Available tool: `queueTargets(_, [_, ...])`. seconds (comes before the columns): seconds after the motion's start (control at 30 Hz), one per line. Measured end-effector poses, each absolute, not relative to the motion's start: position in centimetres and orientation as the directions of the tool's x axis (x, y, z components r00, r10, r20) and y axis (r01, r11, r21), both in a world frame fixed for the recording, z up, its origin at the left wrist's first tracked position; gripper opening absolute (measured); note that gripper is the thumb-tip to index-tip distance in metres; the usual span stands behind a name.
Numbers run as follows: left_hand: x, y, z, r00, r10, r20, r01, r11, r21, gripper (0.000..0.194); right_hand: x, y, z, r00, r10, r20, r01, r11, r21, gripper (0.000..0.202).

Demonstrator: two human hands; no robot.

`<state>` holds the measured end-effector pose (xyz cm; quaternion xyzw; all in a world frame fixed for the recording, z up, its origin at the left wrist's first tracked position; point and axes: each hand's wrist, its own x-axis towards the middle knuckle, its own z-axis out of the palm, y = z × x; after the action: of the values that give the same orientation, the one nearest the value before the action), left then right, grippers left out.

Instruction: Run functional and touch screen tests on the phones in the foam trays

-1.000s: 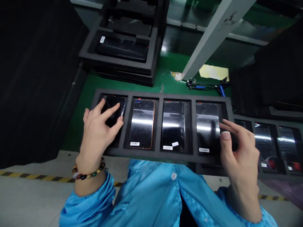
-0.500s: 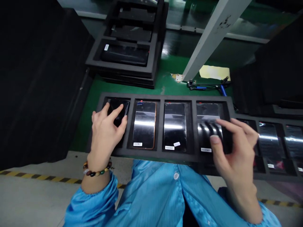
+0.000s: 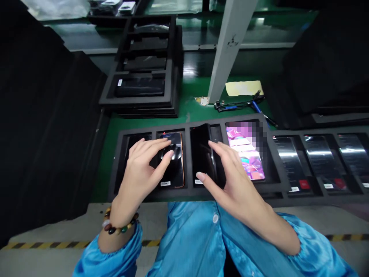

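A black foam tray (image 3: 187, 154) with phones in its compartments lies in front of me. My left hand (image 3: 147, 163), fingers apart, is over the second phone (image 3: 175, 173), which has an orange edge and a dark screen. Part of the leftmost compartment is behind that hand. In the third compartment a dark phone (image 3: 201, 150) sits tilted, its right edge raised. My right hand (image 3: 227, 173) has its thumb and fingers around this phone. Partly behind my right hand, the rightmost phone (image 3: 249, 154) shows a lit pink and purple screen.
A stack of black trays (image 3: 138, 100) with devices stands at the back left. Another phone tray (image 3: 311, 198) lies at the right. Behind are a grey post (image 3: 227, 50), cables (image 3: 239, 105) and yellow paper (image 3: 244, 88). Dark stacks flank both sides.
My left hand has moved from the leftmost phone to the second. My right hand has moved left from the fourth phone to the third, which is now tilted. The fourth phone's screen has lit up.
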<state>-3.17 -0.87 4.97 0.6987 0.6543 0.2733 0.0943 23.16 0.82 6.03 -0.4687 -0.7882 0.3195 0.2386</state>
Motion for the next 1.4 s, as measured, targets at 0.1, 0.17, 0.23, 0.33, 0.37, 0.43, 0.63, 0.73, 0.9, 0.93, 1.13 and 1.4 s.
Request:
queueTargets(0.1, [-3.3,0.1,6.3,0.054,0.962,0.268,0.853,-0.184,0.489,0.026,22.1,1.2,5.8,-0.482,0.874,-0.053,0.541,0.249,-0.804,0.065])
queueTargets(0.17, [-3.5,1.0,7.3,0.081,0.96,0.269,0.842,-0.211,0.498,0.025,21.6,1.9,5.6,-0.496,0.862,-0.103,0.536,0.211,-0.818,0.057])
queueTargets(0.23, [-3.7,2.2,8.4,0.082,0.963,0.255,0.827,-0.209,0.522,0.026,22.2,2.6,5.8,-0.495,0.867,-0.058,0.478,0.216,-0.851,0.054])
queueTargets(0.33, [-3.2,4.6,9.7,0.089,0.971,0.22,0.835,-0.193,0.516,0.03,25.8,2.6,7.1,-0.43,0.903,0.023,0.389,0.208,-0.897,0.048])
queueTargets(0.37, [-2.5,5.5,9.8,0.136,0.97,0.199,0.841,-0.219,0.494,0.031,27.6,2.3,7.6,-0.375,0.927,0.031,0.378,0.183,-0.908,0.046])
queueTargets(0.43, [0.0,7.3,9.5,0.341,0.929,0.146,0.814,-0.37,0.448,0.033,31.3,1.6,8.7,-0.205,0.978,0.027,0.367,0.102,-0.925,0.047])
queueTargets(0.63, [11.8,11.8,6.1,0.888,0.396,0.234,0.308,-0.89,0.337,0.034,38.7,2.0,9.2,0.191,0.981,0.027,0.276,-0.027,-0.961,0.06])
queueTargets(0.73, [15.3,12.8,4.7,0.906,0.307,0.29,0.236,-0.938,0.255,0.035,40.0,2.8,8.4,0.182,0.983,-0.011,0.209,-0.05,-0.977,0.059])
queueTargets(0.9, [16.5,13.0,4.5,0.929,0.237,0.284,0.171,-0.956,0.238,0.041,41.4,3.6,7.6,0.157,0.988,-0.006,0.212,-0.04,-0.976,0.058])
queueTargets(0.93, [16.5,12.9,4.8,0.93,0.243,0.277,0.174,-0.952,0.253,0.041,41.5,3.7,7.6,0.156,0.988,-0.006,0.216,-0.04,-0.975,0.059])
queueTargets(1.13, [13.4,11.6,9.3,0.868,0.323,0.377,0.191,-0.918,0.346,0.042,38.6,4.3,7.1,0.005,1.0,-0.03,0.251,-0.03,-0.968,0.059])
queueTargets(1.4, [8.0,9.8,5.9,0.88,0.409,0.243,0.324,-0.889,0.323,0.034,33.3,2.9,5.2,-0.237,0.97,0.063,0.619,0.2,-0.76,0.053])
